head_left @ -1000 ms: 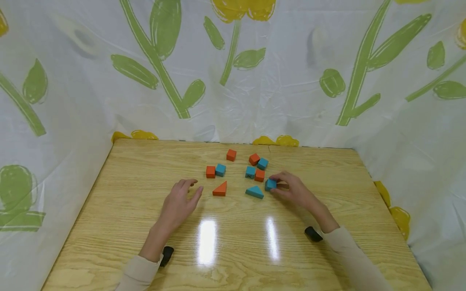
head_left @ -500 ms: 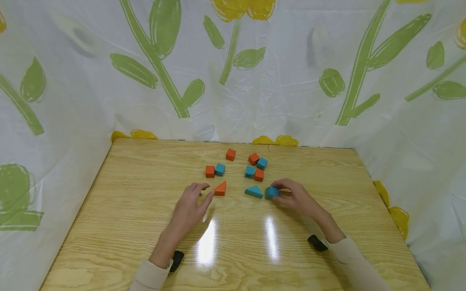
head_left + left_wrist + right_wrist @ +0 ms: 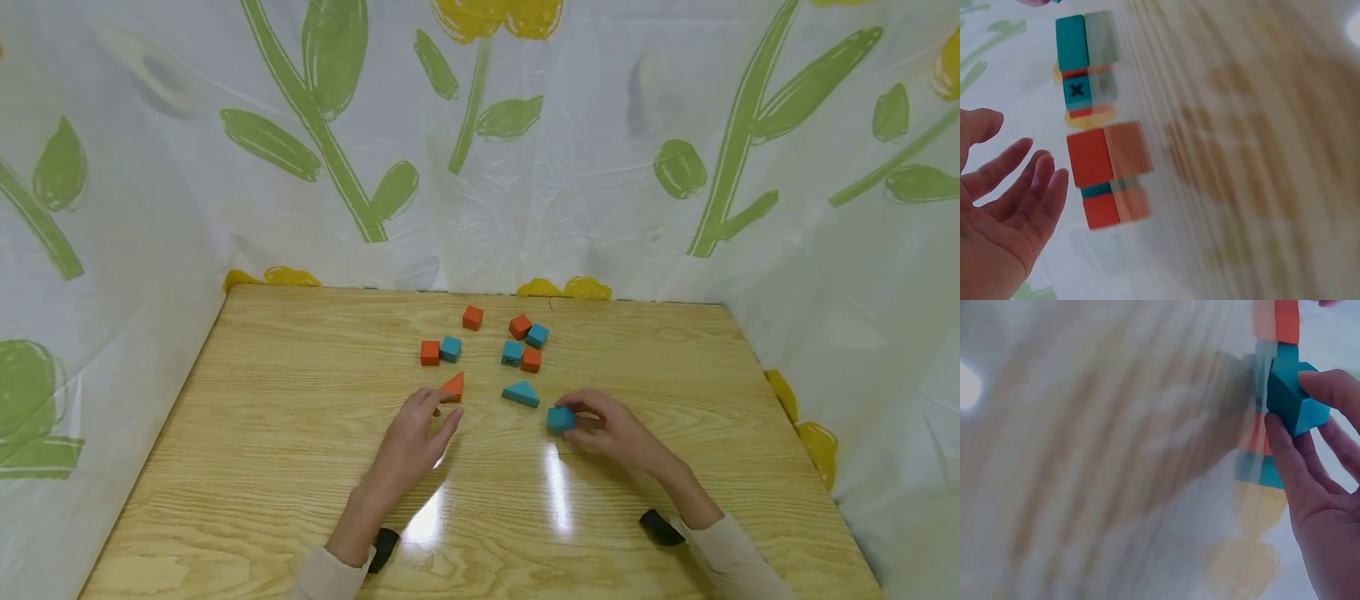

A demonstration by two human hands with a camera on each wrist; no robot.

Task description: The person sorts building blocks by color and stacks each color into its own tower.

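Note:
A blue cube (image 3: 1297,400) is pinched between the thumb and fingers of my right hand (image 3: 611,429), just right of and nearer than a blue triangular block (image 3: 521,393). My left hand (image 3: 412,437) holds nothing; its fingers are spread and overlap the lower left of an orange triangular block (image 3: 455,387) in the head view. In the left wrist view the left hand (image 3: 1007,212) is seen palm up beside the orange triangular block (image 3: 1090,157), with a gap between fingertips and block.
Behind the triangles sit an orange cube (image 3: 430,353) beside a blue cube (image 3: 451,348), and a blue cube marked with an X (image 3: 512,353) beside an orange cube (image 3: 531,359). Farther back are more cubes, orange (image 3: 472,317) and blue (image 3: 537,336). White flowered cloth (image 3: 570,208) encloses the wooden table (image 3: 285,400).
My right hand has drawn the blue cube toward me, from beside the X cube pair to in front of the blue triangle. My left hand has moved right to the orange triangle.

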